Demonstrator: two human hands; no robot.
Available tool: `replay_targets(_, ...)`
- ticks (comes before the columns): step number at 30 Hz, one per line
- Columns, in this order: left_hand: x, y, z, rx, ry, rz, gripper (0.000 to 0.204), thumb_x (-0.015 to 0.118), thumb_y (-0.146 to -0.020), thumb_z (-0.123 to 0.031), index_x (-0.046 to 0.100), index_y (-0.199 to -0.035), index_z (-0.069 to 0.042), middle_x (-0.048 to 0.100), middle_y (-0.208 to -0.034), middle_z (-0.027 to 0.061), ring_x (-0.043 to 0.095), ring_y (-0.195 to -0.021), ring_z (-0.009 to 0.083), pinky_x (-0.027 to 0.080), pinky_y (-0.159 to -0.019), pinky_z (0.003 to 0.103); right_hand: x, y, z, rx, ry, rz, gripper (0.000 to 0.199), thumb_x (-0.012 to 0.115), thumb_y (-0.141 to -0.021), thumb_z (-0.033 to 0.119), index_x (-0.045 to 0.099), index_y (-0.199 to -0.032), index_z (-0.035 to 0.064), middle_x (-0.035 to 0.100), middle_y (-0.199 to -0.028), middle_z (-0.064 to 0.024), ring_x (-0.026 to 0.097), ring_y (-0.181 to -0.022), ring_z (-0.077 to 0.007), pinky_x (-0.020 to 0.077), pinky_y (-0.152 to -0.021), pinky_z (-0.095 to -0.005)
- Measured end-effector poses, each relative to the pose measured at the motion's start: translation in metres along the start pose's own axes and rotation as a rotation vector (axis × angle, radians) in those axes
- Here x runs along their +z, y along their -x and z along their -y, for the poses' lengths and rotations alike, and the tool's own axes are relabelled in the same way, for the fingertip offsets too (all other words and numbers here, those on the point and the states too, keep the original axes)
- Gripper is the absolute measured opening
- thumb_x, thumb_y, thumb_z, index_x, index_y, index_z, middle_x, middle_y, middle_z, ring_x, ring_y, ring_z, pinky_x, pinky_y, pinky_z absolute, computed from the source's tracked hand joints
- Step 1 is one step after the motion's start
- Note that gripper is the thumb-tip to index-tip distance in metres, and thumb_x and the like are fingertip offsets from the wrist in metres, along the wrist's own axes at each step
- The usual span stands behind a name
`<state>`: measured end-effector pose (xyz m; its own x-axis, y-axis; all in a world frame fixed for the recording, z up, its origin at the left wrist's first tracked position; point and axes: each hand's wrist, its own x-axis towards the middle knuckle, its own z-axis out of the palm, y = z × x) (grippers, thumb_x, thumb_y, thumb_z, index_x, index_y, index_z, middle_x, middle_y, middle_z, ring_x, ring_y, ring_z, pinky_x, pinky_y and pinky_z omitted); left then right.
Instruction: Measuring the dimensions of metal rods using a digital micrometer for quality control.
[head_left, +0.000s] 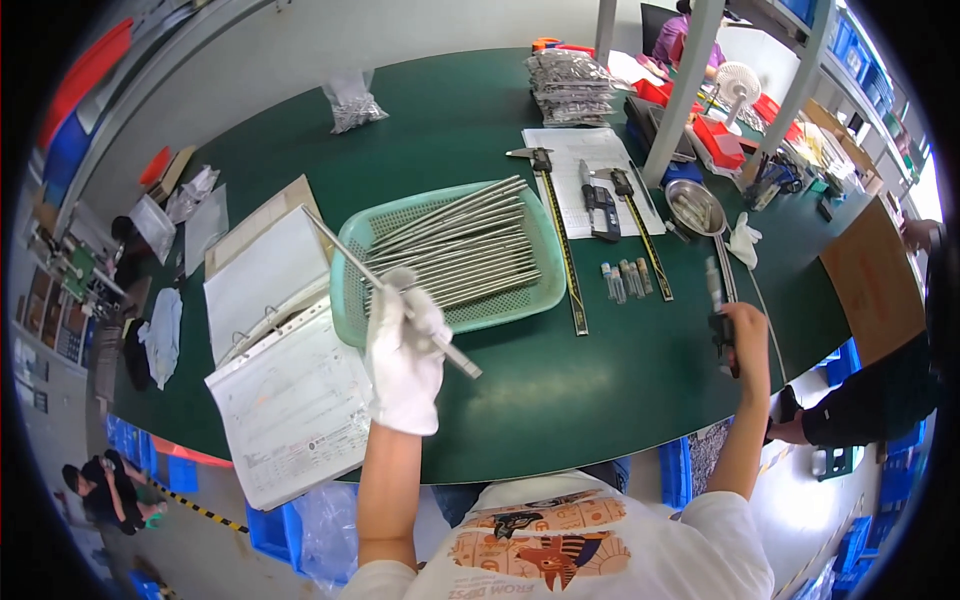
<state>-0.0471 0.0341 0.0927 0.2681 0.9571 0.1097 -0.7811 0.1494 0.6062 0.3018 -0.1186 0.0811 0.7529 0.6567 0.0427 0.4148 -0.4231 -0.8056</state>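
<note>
In a white glove, my left hand (408,345) is closed round a long metal rod (355,262), held slantwise over the near left of a mint-green basket (345,315). More rods of the same kind (470,245) lie in the basket. At the right side of the table, my bare right hand (750,335) grips a slim grey and black tool, by its look a micrometer (722,325), slightly blurred. Its lower end is partly hidden by the fingers. Between the hands, two calipers (565,255) (645,232) and another micrometer (602,208) lie on or beside a paper sheet (570,150).
An open ring binder (290,400) lies left of the basket. Small vials (628,280), a metal bowl (697,205) and stacked bags of parts (570,88) stand right and back. Another person's arm (880,390) and a cardboard box (870,280) are at the right edge.
</note>
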Motion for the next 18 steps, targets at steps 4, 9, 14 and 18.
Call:
replay_targets(4, 0.007, -0.016, 0.017, 0.017, -0.054, 0.145, 0.016, 0.039, -0.092, -0.025, 0.042, -0.088, -0.009, 0.047, -0.068, 0.0045, 0.043, -0.055, 0.0096, 0.038, -0.050, 0.022, 0.007, 0.013, 0.046, -0.002, -1.175, 0.423, 0.038, 0.044, -0.077, 0.027, 0.050, -0.100, -0.0035, 0.056, -0.079, -0.0155, 0.050, -0.046, -0.0170, 0.0420, -0.041, -0.0241)
replay_targets(9, 0.000, 0.000, 0.049, -0.008, -0.077, 0.164, 0.017, 0.040, -0.091, -0.025, 0.041, -0.089, -0.008, 0.049, -0.070, 0.0089, 0.046, -0.057, 0.0123, 0.044, -0.054, 0.026, 0.069, 0.028, 0.075, 0.049, -1.186, 0.878, 0.042, 0.038, -0.071, 0.027, 0.048, -0.096, -0.0049, 0.055, -0.083, -0.0221, 0.052, -0.052, -0.0248, 0.0458, -0.049, -0.0341)
replay_targets(14, -0.015, 0.011, 0.061, -0.023, -0.094, 0.159, 0.008, 0.043, -0.086, -0.014, 0.040, -0.090, -0.008, 0.051, -0.072, 0.0129, 0.049, -0.059, 0.0170, 0.045, -0.056, 0.028, 0.117, 0.041, 0.068, 0.232, -1.319, 1.116, 0.044, 0.032, -0.077, 0.037, 0.050, -0.087, -0.0015, 0.054, -0.076, -0.0196, 0.045, -0.045, -0.0203, 0.0393, -0.041, -0.0287)
replay_targets(18, -0.018, 0.014, 0.064, -0.036, -0.127, 0.158, 0.010, 0.045, -0.080, -0.010, 0.039, -0.088, -0.009, 0.051, -0.069, 0.0127, 0.049, -0.059, 0.0183, 0.044, -0.056, 0.028, 0.128, 0.048, 0.052, 0.343, -1.425, 1.104, 0.066, 0.024, -0.079, 0.063, 0.049, -0.083, 0.0027, 0.054, -0.073, -0.0171, 0.040, -0.038, -0.0174, 0.0353, -0.039, -0.0267)
